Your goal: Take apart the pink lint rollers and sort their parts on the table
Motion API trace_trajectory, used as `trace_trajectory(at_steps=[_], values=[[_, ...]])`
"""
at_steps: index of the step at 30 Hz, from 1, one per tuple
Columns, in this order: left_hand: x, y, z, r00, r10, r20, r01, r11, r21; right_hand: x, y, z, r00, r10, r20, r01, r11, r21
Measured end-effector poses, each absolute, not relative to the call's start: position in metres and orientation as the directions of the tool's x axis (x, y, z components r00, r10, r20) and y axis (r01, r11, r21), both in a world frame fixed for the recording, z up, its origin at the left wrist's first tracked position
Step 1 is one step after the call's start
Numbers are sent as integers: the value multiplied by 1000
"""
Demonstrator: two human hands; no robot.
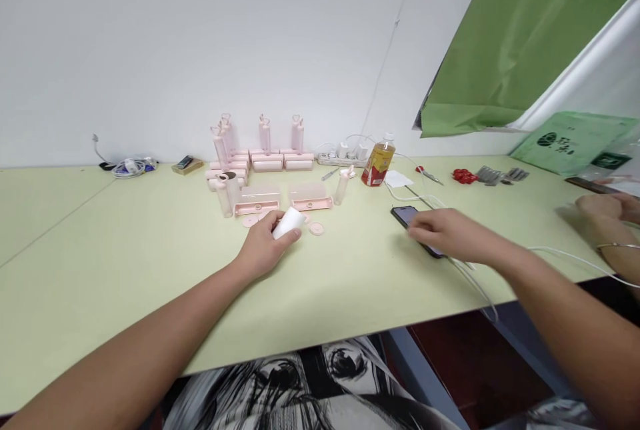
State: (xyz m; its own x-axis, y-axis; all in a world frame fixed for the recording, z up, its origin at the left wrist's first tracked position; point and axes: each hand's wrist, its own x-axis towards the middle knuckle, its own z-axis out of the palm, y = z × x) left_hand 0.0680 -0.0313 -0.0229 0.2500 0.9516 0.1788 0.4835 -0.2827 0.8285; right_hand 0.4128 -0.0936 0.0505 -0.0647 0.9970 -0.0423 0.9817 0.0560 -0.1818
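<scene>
left hand [263,243] is pinching a small white cylindrical roll [289,222] low over the pale green tabletop [150,250], right by the pink plastic cases [260,198], while the right hand [445,235] is resting loosely spread fingers on the flat-lying, cable-tethered black smartphone [406,215].

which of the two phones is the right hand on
The dark phone mid-table, right of the bottle, under the right hand; the other phone lies far back on the left, untouched.
</scene>
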Motion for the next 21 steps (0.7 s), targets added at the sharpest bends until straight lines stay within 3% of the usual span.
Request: trace_trajectory(at_steps=[3,8,14,21], values=[[66,-30,-23,239,958,158,482,-258,837,342,-59,37,-187,982,-33,963,177,-203],[63,-32,-22,258,950,174,460,-279,843,277,-8,6,-154,987,-50,981,146,-131],[65,-35,-20,300,938,175,439,-298,848,272,-8,-5,-227,972,-64,968,218,-122],[64,-38,-18,319,933,168,473,-310,824,283,-16,-5,-208,971,-121,975,197,-99]])
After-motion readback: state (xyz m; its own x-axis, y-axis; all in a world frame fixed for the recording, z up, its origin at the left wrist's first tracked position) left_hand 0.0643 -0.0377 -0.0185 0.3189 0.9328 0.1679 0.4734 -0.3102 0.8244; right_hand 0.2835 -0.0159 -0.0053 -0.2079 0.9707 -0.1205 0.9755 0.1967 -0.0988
